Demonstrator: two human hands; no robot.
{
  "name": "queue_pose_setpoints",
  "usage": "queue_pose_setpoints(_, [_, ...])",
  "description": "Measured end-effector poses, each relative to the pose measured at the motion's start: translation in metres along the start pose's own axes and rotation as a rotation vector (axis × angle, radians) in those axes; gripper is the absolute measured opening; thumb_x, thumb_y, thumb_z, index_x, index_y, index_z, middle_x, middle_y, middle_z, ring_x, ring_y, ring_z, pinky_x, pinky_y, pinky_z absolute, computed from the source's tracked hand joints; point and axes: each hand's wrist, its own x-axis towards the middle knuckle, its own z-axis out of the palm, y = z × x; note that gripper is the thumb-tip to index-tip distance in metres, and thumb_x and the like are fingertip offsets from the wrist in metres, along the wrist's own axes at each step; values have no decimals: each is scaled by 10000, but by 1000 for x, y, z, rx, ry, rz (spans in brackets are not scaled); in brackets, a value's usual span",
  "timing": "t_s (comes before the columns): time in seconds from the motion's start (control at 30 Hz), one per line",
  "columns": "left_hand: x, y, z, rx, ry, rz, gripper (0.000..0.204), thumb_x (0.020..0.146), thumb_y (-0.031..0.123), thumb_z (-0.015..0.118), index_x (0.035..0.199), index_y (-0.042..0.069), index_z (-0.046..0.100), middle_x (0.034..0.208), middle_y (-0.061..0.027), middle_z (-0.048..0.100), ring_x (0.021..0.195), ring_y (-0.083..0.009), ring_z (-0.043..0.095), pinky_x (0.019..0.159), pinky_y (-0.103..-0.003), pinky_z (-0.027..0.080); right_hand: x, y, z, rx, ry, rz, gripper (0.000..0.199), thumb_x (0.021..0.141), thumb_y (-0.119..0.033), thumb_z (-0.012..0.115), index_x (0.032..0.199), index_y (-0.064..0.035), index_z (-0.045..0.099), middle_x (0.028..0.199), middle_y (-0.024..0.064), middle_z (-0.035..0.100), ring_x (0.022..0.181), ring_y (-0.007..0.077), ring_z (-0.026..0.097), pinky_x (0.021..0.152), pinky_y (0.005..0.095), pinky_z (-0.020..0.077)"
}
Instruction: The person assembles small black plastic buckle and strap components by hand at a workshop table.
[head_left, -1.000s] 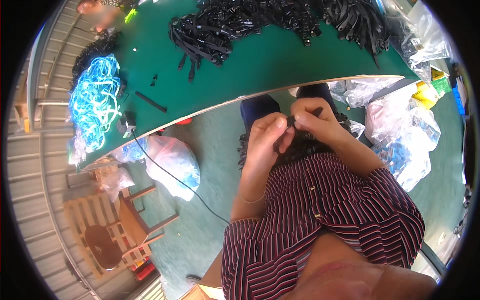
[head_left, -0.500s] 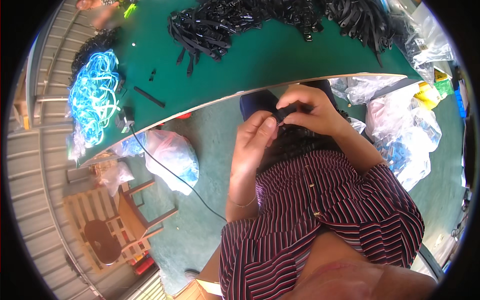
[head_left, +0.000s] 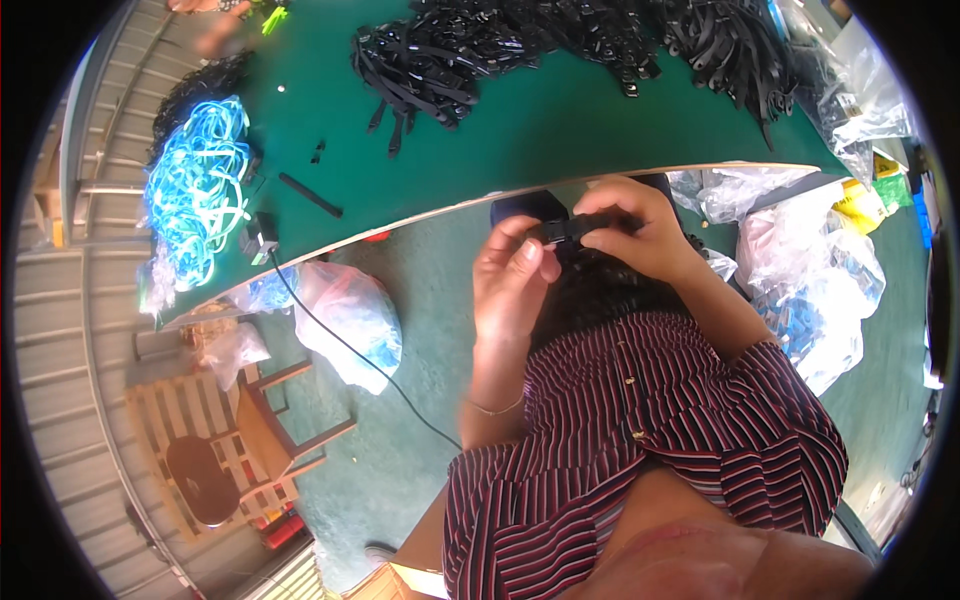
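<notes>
Over my lap, just off the table's near edge, a black strap with a buckle-like piece [head_left: 563, 231] stretches between my two hands. My left hand [head_left: 513, 278] pinches its left end between thumb and fingers. Curled round the other end is my right hand [head_left: 640, 232], its thumb resting near the middle piece. The fingers cover much of the strap, so its finer parts cannot be made out. A dark mass, seemingly more black straps [head_left: 600, 290], lies on my lap below the hands.
Heaped black straps [head_left: 440, 70] line the far side of the green table [head_left: 400, 180]. At its left lie a blue cord bundle [head_left: 200, 190], a black stick [head_left: 310, 195] and a small corded device [head_left: 260, 238]. Filled plastic bags [head_left: 345, 320] stand below; more bags [head_left: 810, 290] sit right.
My hands have moved slightly apart, and the black buckle piece between them now shows more plainly. The left fingers have lifted and straightened a little. The whole view has shifted slightly.
</notes>
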Motion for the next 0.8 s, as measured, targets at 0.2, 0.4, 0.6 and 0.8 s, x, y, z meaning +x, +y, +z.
queue_pose_setpoints(0.2, [4, -4, 0, -331, -34, 68, 161, 858, 158, 580, 958, 37, 549, 831, -60, 588, 724, -133, 540, 707, -271, 435, -1, -8, 19, -160, -89, 16, 271, 712, -62, 694, 954, -38, 573, 816, 33, 554, 639, 100, 490, 540, 228, 388])
queue_pose_setpoints(0.4, [-2, 3, -6, 120, -129, 233, 242, 911, 226, 498, 1068, 46, 459, 854, -74, 559, 789, -153, 519, 770, -280, 427, 6, -11, 15, -458, -107, 33, 176, 785, -89, 601, 949, -48, 550, 793, 96, 574, 706, 244, 583, 618, 313, 457])
queue_pose_setpoints(0.6, [-6, -6, 24, 1020, -4, 380, 170, 780, 37, 641, 927, 14, 560, 752, 17, 563, 678, -45, 501, 637, -178, 412, 7, -11, 18, -631, -155, -63, 248, 680, -93, 615, 918, -48, 563, 842, 139, 587, 786, 309, 580, 639, 355, 461])
queue_pose_setpoints(0.8, [-4, 6, 31, 542, 95, 169, 132, 793, 7, 604, 916, 2, 555, 767, -26, 577, 696, -71, 517, 650, -216, 444, 3, -5, -2, -84, -249, 19, 177, 795, -138, 587, 922, -17, 562, 752, 46, 574, 674, 134, 550, 599, 271, 429])
